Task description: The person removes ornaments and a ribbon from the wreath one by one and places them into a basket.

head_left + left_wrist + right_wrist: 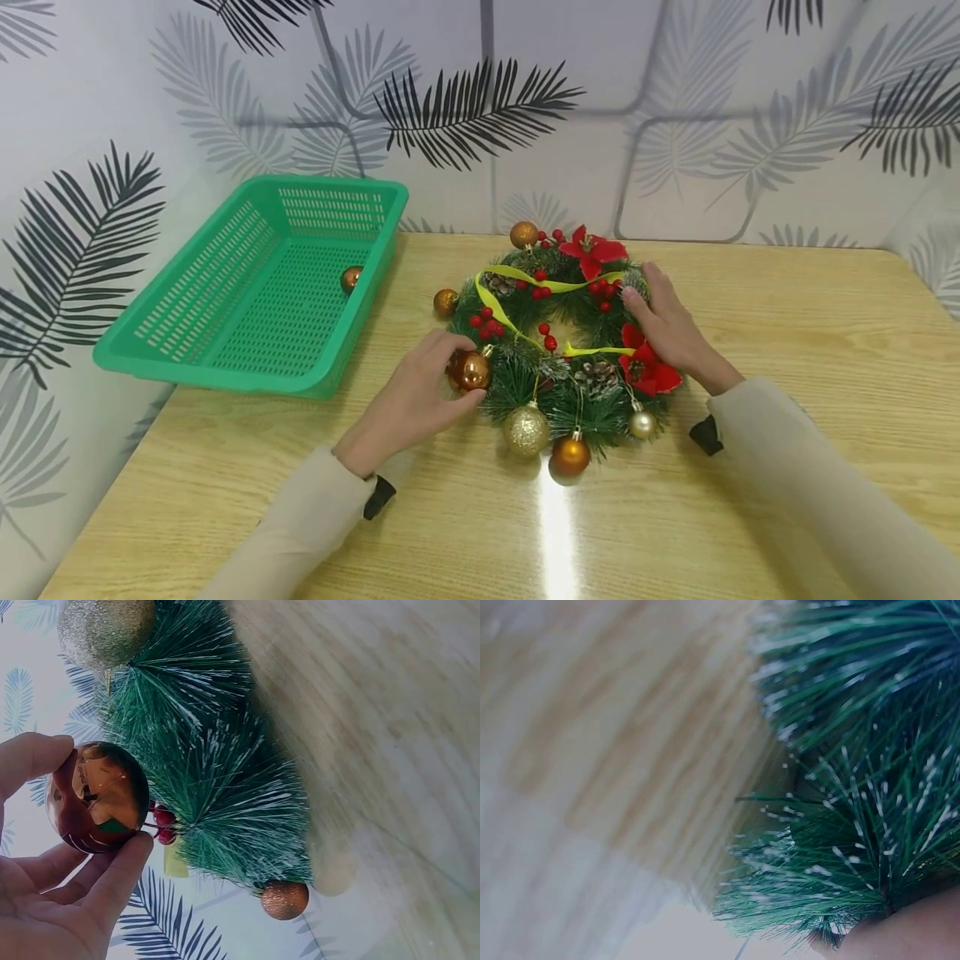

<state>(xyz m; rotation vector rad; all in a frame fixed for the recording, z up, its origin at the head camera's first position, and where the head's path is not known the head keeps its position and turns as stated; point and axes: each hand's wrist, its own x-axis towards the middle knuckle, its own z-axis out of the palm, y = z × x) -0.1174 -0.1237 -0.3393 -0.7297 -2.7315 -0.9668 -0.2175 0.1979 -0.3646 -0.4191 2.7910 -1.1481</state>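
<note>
Indoor space (home or workroom, unclear), wood-grain table point(795, 325), leaf-print backdrop point(480, 117)

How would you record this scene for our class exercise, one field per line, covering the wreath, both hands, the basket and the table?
Wreath: green, with red flowers, red berries and yellow ribbon
Left hand: holds a shiny copper ball
Right hand: rests against the wreath's right side
Basket: green, left of the wreath, one copper-coloured bauble visible inside
Table: pale wood grain
</note>
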